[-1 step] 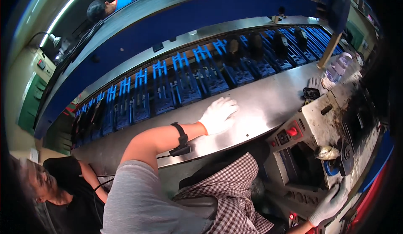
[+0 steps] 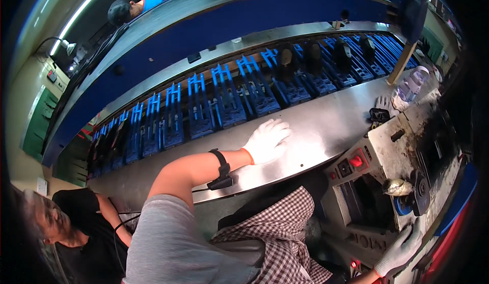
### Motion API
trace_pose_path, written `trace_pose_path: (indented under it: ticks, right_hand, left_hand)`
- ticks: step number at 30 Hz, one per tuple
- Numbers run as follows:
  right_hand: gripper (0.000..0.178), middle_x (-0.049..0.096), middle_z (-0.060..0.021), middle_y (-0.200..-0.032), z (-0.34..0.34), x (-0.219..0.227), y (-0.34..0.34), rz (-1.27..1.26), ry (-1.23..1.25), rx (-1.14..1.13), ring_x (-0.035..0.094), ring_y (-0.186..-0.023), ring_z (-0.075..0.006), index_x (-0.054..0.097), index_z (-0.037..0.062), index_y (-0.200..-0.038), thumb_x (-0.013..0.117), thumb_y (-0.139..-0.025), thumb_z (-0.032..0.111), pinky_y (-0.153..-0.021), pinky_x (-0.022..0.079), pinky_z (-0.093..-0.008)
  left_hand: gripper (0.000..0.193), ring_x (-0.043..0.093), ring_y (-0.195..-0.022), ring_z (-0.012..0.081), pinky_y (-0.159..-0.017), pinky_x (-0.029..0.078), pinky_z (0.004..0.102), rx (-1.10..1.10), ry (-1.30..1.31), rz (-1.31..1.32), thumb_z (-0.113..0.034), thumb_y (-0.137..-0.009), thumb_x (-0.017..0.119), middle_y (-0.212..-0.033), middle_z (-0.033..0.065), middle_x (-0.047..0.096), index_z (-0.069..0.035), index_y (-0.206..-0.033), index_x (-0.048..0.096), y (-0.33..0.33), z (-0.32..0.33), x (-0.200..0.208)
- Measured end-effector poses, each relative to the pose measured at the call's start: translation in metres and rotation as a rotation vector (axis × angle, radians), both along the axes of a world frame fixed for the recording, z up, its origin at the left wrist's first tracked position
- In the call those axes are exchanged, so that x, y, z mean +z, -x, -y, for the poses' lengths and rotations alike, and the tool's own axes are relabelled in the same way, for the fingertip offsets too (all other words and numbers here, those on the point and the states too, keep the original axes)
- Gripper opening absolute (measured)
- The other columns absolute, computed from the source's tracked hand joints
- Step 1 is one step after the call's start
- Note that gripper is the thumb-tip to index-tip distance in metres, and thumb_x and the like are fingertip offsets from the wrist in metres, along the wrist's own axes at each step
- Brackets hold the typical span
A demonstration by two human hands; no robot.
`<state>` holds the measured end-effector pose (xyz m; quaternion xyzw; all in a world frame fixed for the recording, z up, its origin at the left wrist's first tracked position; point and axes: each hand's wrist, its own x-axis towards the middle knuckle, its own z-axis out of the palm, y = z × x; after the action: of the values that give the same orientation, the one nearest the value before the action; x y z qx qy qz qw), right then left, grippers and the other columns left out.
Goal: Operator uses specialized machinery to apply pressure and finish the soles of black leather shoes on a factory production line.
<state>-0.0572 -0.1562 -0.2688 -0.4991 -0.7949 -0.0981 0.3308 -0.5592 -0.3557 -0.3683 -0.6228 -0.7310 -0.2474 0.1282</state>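
My left hand [image 2: 267,142], in a white knitted glove with an orange cuff, rests on the shiny metal ledge [image 2: 326,113] and holds nothing. Its fingers are stretched out and slightly bent. Beyond it runs a long row of blue metal carriers [image 2: 232,106] with paired rods, some bearing dark rounded pieces [image 2: 342,52]. At the lower right my right hand [image 2: 402,251], also gloved, lies by the side of a worn machine cabinet [image 2: 379,136]. Its fingers point up and away, with nothing visible in them.
A red switch [image 2: 358,161] sits on the cabinet's front. A clear bottle [image 2: 412,83], a grey glove [image 2: 383,102] and a gold-coloured lump [image 2: 397,186] lie around it. One person [image 2: 76,228] is at the left; another [image 2: 125,11] is beyond the blue beam [image 2: 214,27].
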Motion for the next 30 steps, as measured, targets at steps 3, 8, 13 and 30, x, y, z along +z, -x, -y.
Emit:
trace_pose_path:
  ticks: [3,8,13,30]
  right_hand:
    - [0.036,0.072,-0.0151,-0.124,0.000,0.001,0.003,0.005,0.025,-0.001,0.066,-0.112,-0.0323,0.065,0.0028,-0.141,0.058,-0.107,0.012,-0.098,0.050,-0.0426]
    - [0.036,0.071,-0.0154,-0.126,0.001,0.004,0.005,0.031,0.020,-0.029,0.066,-0.114,-0.0321,0.065,0.0029,-0.141,0.059,-0.107,0.013,-0.100,0.050,-0.0421]
    - [0.036,0.071,-0.0154,-0.128,0.004,0.004,0.006,0.032,0.050,-0.055,0.065,-0.115,-0.0323,0.065,0.0030,-0.141,0.058,-0.108,0.014,-0.101,0.049,-0.0424]
    - [0.036,0.069,-0.0162,-0.130,-0.003,-0.005,-0.003,0.015,0.037,-0.016,0.063,-0.120,-0.0335,0.064,0.0020,-0.142,0.057,-0.108,0.014,-0.105,0.047,-0.0425]
  left_hand:
    - [0.026,0.059,-0.117,0.0378,-0.109,0.047,0.0534,0.022,-0.007,-0.016,-0.017,-0.085,0.063,-0.114,0.0144,0.062,-0.007,-0.109,0.063,0.001,0.001,-0.001]
    - [0.037,0.049,-0.142,0.0401,-0.122,0.036,0.0559,0.067,0.252,0.109,-0.023,-0.093,0.062,-0.141,0.0160,0.058,-0.008,-0.126,0.064,0.005,0.006,-0.002]
    - [0.022,0.060,-0.114,0.0364,-0.104,0.049,0.0508,0.033,-0.063,-0.085,-0.016,-0.085,0.064,-0.109,0.0135,0.061,-0.007,-0.105,0.063,-0.001,0.002,0.002]
    - [0.036,0.050,-0.141,0.0394,-0.123,0.036,0.0555,0.055,0.254,0.089,-0.023,-0.092,0.064,-0.139,0.0156,0.059,-0.010,-0.127,0.063,0.006,0.007,-0.001]
